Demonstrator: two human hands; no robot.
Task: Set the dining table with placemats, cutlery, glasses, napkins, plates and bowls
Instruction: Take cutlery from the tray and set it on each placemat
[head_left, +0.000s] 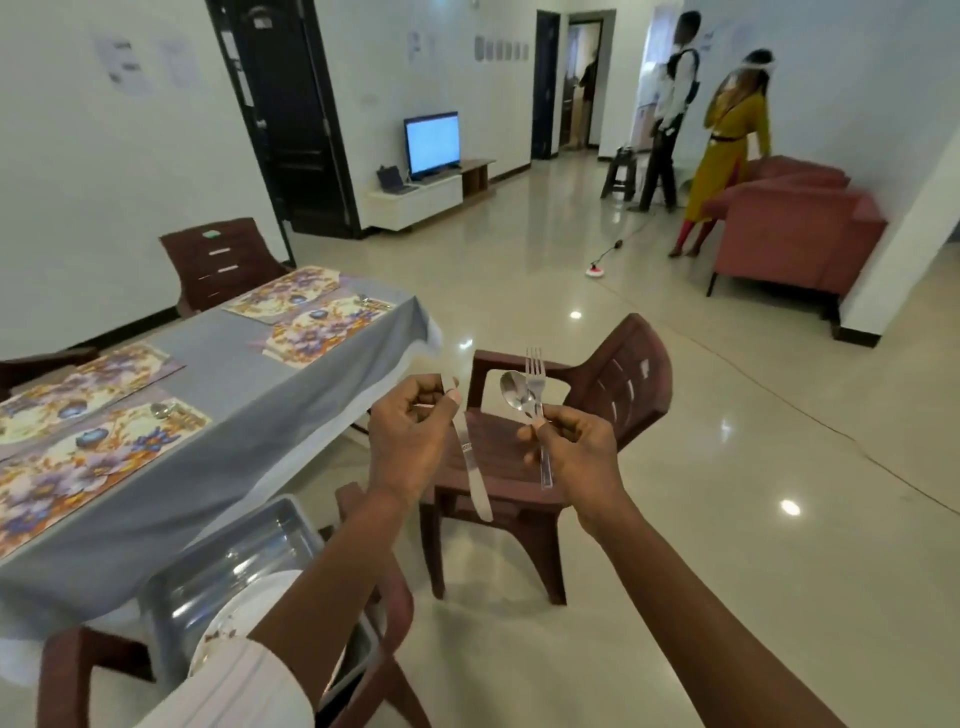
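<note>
Left grip (410, 441) pinches a knife (475, 470) hanging downward, right grip (571, 452) clamps spoon (514, 391) and fork (535, 371) upright.

The room is enclosed by white walls (52, 182). A glossy beige floor (519, 270) is marked by bright light reflections. A lit television (432, 143) is set on a low white cabinet (415, 205); a red sofa (795, 228) is placed at right.

Brown chair (628, 384), lit television (432, 143), red sofa (795, 228).
</note>
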